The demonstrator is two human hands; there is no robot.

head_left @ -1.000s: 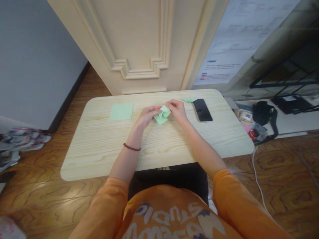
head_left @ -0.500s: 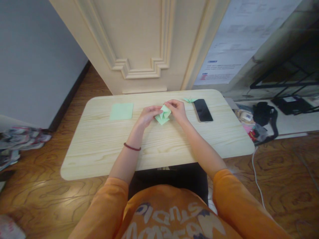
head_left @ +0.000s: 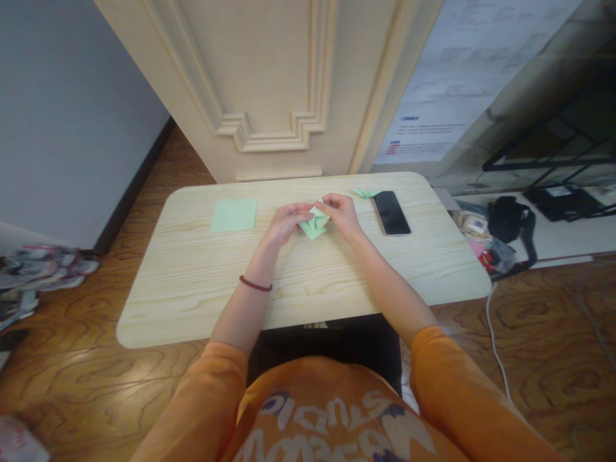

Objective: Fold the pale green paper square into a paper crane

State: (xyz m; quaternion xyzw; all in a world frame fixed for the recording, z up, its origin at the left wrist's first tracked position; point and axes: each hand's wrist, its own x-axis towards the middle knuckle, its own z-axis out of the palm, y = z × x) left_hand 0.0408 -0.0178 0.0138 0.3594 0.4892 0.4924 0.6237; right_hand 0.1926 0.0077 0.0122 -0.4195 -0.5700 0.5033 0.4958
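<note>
A light green sheet of origami paper (head_left: 314, 226), partly folded with several creased flaps, is held between both hands over the middle of the table. My left hand (head_left: 287, 221) pinches its left side, thumb on top. On the upper right side, my right hand (head_left: 341, 210) is closed on the paper, its thumb and fingertips at a flap. Parts of the paper are hidden under the fingers.
On the pale wooden table (head_left: 192, 282) lies a stack or sheet of green paper (head_left: 234, 214) at the left. A folded green paper crane (head_left: 366, 193) touches or nearly touches a phone (head_left: 392, 213) at the right. A door panel (head_left: 269, 77) stands behind the table.
The folded paper's flaps have shifted and look flatter and more spread. My right hand's fingers have moved slightly inward over the upper flap; my left hand stays almost in place.
</note>
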